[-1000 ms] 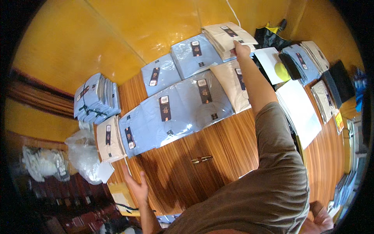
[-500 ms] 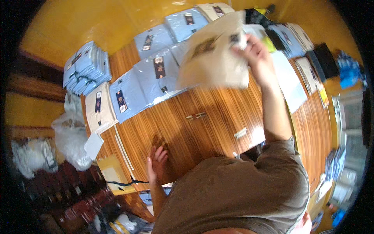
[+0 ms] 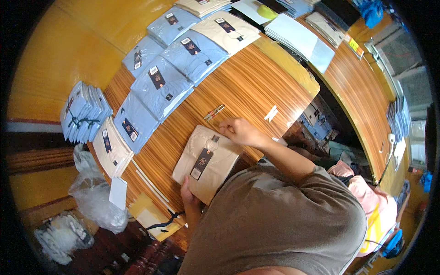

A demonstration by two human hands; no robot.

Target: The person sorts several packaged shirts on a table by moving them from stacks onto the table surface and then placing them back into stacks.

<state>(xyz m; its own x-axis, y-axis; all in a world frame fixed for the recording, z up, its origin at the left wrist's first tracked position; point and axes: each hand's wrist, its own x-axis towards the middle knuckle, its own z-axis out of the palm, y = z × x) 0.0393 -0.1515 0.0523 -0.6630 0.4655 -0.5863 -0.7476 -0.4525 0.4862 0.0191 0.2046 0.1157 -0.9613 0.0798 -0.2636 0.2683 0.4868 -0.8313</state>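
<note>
Over the wood table (image 3: 256, 78) is a beige packet (image 3: 219, 162); left hand (image 3: 187, 191) meets its lower edge, fingers mostly hidden; right hand (image 3: 239, 132) curls by its upper corner, both grips unclear.

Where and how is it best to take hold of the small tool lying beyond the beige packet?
Probably pinch the small tool across its middle, from above: it is slim, lies flat on the table, and both long sides are exposed. The right hand is nearest.
</note>
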